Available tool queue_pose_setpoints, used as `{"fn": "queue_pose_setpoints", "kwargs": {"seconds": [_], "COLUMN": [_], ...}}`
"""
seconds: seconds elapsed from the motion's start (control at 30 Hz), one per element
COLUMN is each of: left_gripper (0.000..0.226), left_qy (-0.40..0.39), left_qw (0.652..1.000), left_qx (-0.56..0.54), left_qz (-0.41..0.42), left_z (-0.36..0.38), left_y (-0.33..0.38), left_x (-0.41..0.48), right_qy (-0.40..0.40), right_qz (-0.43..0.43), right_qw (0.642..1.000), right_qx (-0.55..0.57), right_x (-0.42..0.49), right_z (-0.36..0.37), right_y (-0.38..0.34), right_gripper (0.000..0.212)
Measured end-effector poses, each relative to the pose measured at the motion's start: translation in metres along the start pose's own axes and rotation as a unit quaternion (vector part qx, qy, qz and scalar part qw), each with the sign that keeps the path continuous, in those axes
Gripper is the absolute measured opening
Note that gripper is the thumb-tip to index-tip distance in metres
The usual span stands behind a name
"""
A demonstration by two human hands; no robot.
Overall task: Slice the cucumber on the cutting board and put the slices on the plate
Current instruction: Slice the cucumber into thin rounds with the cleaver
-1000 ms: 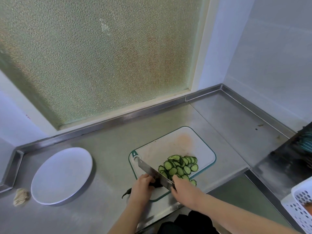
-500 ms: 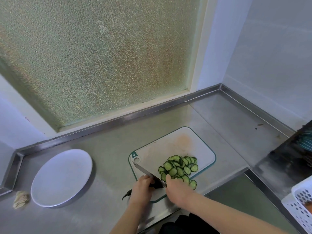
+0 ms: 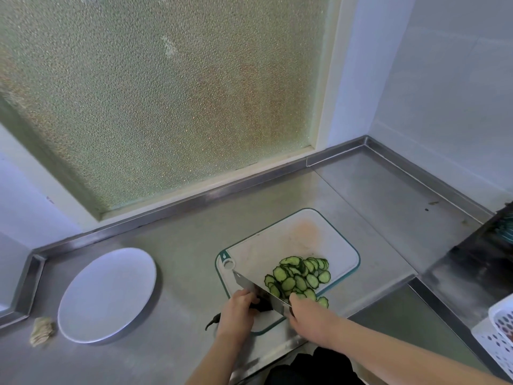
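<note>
The only mark showing is a small white sign on the teal tab (image 3: 223, 256) at the far-left corner of the cutting board (image 3: 291, 240), beside its round hole, and it is too small to read. The board, white with a teal rim, is lying askew on the steel tabletop (image 3: 188, 262), its near edge running close to the tabletop's front edge.

The left hand (image 3: 237, 312) is curling its fingers over the dark remaining end of the cucumber (image 3: 262, 304) at the board's near-left part. The right hand (image 3: 308, 318) is grasping the knife (image 3: 251, 286). The handle is hiding inside the closed fingers, and the blade is slanting away to the far left between the cucumber and the slices (image 3: 301, 276).

The slices are lying in an overlapping heap on the board's right half, with one slice (image 3: 322, 302) sitting apart by the near rim. The white plate (image 3: 108, 295) is resting well to the left, with a band of open steel lying between it and the board. A crumpled beige scrap (image 3: 41, 330) is sitting just beside the plate's left rim.

A raised steel lip is bordering the tabletop at the back under the frosted window (image 3: 166, 93), and open steel is stretching right of the board to the corner. A white perforated basket (image 3: 499, 332) is showing at the right edge.
</note>
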State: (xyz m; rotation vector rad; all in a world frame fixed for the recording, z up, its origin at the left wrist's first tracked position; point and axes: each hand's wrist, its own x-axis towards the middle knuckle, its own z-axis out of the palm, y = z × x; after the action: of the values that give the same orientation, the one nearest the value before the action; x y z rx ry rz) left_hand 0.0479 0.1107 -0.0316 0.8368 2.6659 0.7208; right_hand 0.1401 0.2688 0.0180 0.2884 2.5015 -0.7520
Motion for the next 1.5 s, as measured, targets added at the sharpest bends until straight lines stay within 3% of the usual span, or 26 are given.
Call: {"fn": "queue_pose_setpoints", "kwargs": {"seconds": [0.23,0.57,0.77,1.13,1.5], "left_gripper": [0.041,0.024,0.034,0.034,0.033], "left_qy": [-0.005,-0.018,-0.039,-0.035,-0.026], "left_qw": [1.000,0.999,0.998,0.997,0.997], "left_qx": [0.004,0.018,0.027,0.069,0.066], "left_qz": [0.011,0.019,0.035,-0.006,-0.026], "left_z": [0.002,0.000,-0.005,-0.011,-0.007], "left_y": [-0.003,-0.005,-0.003,0.000,0.003], "left_x": [0.001,0.001,-0.001,-0.002,0.001], "right_qy": [0.003,0.012,0.044,0.090,0.078], "right_qz": [0.012,0.004,0.006,0.003,0.007], "right_qw": [1.000,0.999,0.998,0.994,0.996], "right_qx": [-0.007,0.048,0.037,0.055,0.047], "right_x": [0.013,0.016,0.013,0.006,-0.015], "right_z": [0.013,0.002,0.002,-0.015,-0.022], "right_y": [-0.007,0.003,0.002,-0.005,-0.006], "right_gripper": [0.003,0.012,0.013,0.020,0.028]}}
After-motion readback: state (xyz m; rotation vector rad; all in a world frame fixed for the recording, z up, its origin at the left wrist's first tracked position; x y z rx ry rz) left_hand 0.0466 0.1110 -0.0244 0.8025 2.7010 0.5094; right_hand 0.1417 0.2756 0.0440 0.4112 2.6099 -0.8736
